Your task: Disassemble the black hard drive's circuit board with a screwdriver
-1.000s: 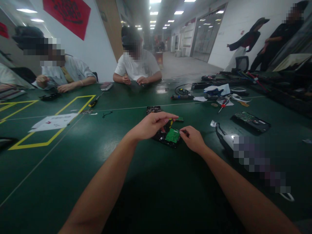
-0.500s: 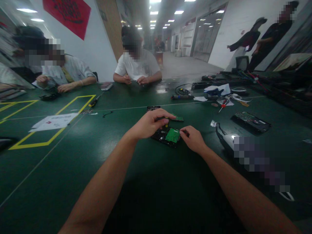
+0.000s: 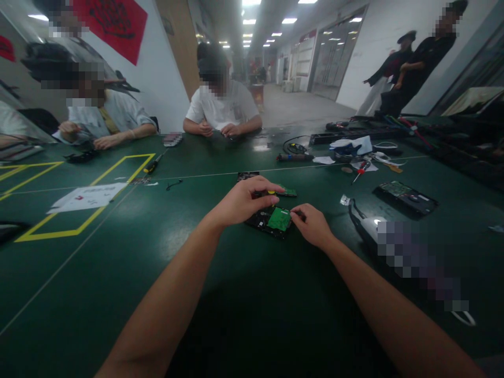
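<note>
A hard drive [image 3: 260, 227] lies flat on the green table with its green circuit board [image 3: 279, 218] facing up. Above its far side, my left hand [image 3: 248, 197] is closed around an upright screwdriver [image 3: 271, 192]; only yellow parts of it show between thumb and forefinger, and its tip is hidden. My right hand [image 3: 311, 223] pinches the drive's right edge, fingers curled. Just beyond the left fingertips lies a loose green circuit board [image 3: 289, 192]. Another dark part [image 3: 248, 175] sits behind the left hand.
At right are a second drive [image 3: 405, 198] and a black strap-like item [image 3: 366, 231]. A red-handled screwdriver [image 3: 361, 171], a dark cylindrical tool [image 3: 294, 157] and cloth [image 3: 350, 145] lie farther back. Paper [image 3: 88, 196] and a yellow-black screwdriver [image 3: 153, 164] are left. Co-workers sit opposite.
The yellow part in my left hand has turned or shifted slightly, and the thumb has moved a little to the right. My right hand and the drive stay put. People in the background moved.
</note>
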A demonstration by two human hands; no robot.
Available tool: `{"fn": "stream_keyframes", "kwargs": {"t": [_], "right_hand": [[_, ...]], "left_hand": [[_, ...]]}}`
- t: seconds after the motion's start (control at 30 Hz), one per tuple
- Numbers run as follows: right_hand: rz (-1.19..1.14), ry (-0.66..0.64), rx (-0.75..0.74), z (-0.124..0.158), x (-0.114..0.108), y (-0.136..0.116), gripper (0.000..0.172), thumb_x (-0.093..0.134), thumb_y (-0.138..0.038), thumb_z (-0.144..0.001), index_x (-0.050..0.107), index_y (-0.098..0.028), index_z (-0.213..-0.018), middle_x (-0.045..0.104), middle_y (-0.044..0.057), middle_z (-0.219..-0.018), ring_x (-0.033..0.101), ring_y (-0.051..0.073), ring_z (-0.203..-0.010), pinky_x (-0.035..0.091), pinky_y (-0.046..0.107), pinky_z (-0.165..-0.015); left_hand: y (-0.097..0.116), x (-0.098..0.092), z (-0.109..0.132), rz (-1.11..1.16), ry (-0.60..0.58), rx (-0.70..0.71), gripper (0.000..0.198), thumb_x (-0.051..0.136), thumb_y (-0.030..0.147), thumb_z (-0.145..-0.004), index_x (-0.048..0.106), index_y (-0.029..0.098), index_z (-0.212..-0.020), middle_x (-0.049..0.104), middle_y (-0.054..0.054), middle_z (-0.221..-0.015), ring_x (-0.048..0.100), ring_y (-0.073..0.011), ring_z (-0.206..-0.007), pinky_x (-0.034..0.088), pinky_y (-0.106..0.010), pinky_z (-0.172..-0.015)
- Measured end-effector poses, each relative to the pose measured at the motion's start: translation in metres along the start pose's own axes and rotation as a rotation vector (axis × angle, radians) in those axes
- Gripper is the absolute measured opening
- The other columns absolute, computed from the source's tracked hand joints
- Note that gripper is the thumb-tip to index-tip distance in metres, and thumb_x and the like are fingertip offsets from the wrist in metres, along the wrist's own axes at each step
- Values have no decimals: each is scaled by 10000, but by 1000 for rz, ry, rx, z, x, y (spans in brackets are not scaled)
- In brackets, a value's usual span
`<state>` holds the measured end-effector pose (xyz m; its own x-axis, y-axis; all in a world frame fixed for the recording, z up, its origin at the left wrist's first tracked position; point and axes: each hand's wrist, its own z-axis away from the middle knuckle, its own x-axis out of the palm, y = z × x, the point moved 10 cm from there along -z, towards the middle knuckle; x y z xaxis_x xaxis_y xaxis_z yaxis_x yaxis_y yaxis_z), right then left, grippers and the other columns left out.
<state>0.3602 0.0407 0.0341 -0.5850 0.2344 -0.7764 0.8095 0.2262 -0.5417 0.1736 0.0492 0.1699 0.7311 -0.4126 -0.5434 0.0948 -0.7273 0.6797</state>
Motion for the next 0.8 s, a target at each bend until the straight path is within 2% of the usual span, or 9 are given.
{"fn": "stream_keyframes", "kwargs": {"t": [0.1, 0.2, 0.27, 0.4, 0.53, 0.7, 0.8], "right_hand": [[-2, 1, -4, 0, -1, -3, 184, 583, -294, -978, 729, -190, -1021, 688, 65, -983, 629, 184, -811, 478, 327, -759], [2, 6, 0, 0, -3, -4, 182, 582, -289, -978, 729, -187, -1014, 693, 70, -980, 630, 187, -817, 474, 325, -753], [11, 6, 3, 0, -2, -3, 182, 582, -289, -977, 730, -189, -1014, 695, 71, -978, 630, 190, -823, 471, 325, -748], [10, 5, 1, 0, 0, -1, 184, 581, -295, -976, 727, -193, -1018, 693, 70, -979, 631, 192, -827, 474, 326, -751], [1, 5, -16, 0, 1, 1, 187, 575, -307, -979, 719, -195, -1023, 687, 68, -975, 632, 195, -832, 476, 327, -754], [2, 3, -16, 0, 0, 0, 196, 567, -316, -984, 718, -199, -1024, 684, 65, -969, 627, 195, -831, 473, 327, -749], [7, 4, -8, 0, -1, -1, 199, 570, -314, -981, 723, -196, -1030, 687, 65, -962, 625, 194, -825, 470, 329, -747]], "left_hand": [[2, 4, 0, -1, -54, -14, 296, 631, 227, -991, 738, 239, -1267, 713, -78, -1152, 661, -185, -998, 577, -306, -843], [-1, 10, 1, 58, -116, -82, 352, 526, 197, -1025, 696, 236, -1330, 703, -76, -1197, 657, -156, -877, 590, -268, -722], [-4, 11, 2, 103, -130, -113, 380, 478, 184, -1036, 676, 234, -1357, 702, -76, -1219, 656, -144, -838, 595, -263, -699], [-5, 10, 2, 93, -116, -96, 352, 533, 209, -1026, 687, 226, -1342, 709, -80, -1197, 663, -167, -907, 592, -274, -723], [-3, 4, 1, 28, -44, -32, 315, 664, 265, -982, 722, 236, -1291, 718, -78, -1142, 664, -190, -984, 572, -324, -841], [-2, 1, 0, -89, -21, -23, 327, 641, 281, -1003, 716, 252, -1320, 656, -78, -1077, 635, -197, -1006, 549, -366, -904], [-3, 0, 1, -75, -28, -36, 321, 612, 255, -1011, 718, 250, -1314, 639, -75, -1076, 637, -188, -976, 565, -351, -872]]}}
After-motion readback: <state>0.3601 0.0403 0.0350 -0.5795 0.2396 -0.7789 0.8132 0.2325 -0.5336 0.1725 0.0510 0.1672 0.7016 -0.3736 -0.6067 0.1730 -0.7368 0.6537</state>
